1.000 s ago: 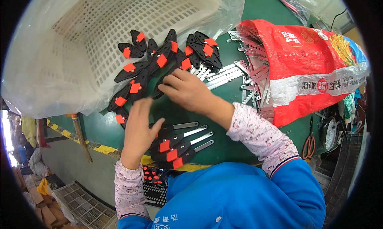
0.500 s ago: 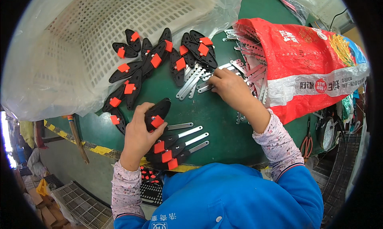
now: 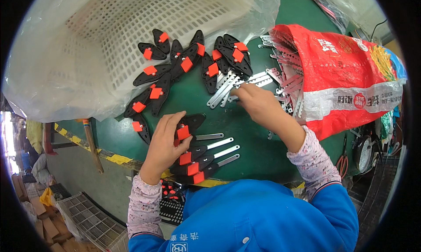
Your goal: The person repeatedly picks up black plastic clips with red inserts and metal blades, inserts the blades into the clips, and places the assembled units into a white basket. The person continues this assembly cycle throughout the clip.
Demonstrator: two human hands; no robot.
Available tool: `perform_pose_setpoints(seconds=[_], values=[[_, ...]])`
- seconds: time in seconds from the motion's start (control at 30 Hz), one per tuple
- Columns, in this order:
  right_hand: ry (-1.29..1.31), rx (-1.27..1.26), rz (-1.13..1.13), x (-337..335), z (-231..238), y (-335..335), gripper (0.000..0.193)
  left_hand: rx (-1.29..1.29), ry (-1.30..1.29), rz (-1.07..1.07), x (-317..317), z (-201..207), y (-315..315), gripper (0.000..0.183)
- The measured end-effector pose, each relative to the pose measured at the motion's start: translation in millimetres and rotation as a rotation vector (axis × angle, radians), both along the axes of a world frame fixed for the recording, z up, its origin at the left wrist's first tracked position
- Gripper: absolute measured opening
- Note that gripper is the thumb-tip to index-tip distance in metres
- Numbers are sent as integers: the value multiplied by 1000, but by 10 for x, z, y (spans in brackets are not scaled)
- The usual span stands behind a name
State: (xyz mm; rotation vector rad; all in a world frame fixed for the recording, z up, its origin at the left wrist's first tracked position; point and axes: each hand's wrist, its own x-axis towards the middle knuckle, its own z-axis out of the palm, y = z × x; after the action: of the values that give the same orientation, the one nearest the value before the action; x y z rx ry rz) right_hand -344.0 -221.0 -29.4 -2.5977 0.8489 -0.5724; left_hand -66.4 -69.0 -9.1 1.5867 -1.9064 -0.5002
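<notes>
My left hand (image 3: pixel 165 142) is closed round a black leaf-shaped plastic piece (image 3: pixel 193 120) with a red square tab, just above the table's near side. Beside that hand lie several like pieces (image 3: pixel 193 169) in a row, each with a flat silver metal strip (image 3: pixel 226 152) pointing right. My right hand (image 3: pixel 259 105) has its fingers closed at a notched metal strip (image 3: pixel 231 99) on the edge of a loose heap of strips (image 3: pixel 222 90). The fingertips partly hide what they grip. More black pieces with red tabs (image 3: pixel 163 94) lie scattered beyond my left hand.
A red woven sack (image 3: pixel 333 116) spills metal strips at the right. A perforated pale crate (image 3: pixel 131 37) with clear plastic film stands at the far left. Scissors (image 3: pixel 343 164) hang near the right table edge. A wooden handle (image 3: pixel 93 146) sticks out at the left edge.
The view has shifted a little, so the scene sits further right. My left hand has lowered the black piece and turned it flatter. My right hand has moved slightly nearer, still at the strips.
</notes>
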Motion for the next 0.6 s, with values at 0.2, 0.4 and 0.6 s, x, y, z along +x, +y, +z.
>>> perform_pose_setpoints(seconds=[0.2,0.4,0.6], values=[[-978,673,-281,164,232,287,21,50,62,10,-35,4,26,71],[-1012,675,-337,218,114,300,26,46,68,27,-48,27,35,70],[-916,653,-304,172,121,337,24,46,50,32,-29,24,48,68]])
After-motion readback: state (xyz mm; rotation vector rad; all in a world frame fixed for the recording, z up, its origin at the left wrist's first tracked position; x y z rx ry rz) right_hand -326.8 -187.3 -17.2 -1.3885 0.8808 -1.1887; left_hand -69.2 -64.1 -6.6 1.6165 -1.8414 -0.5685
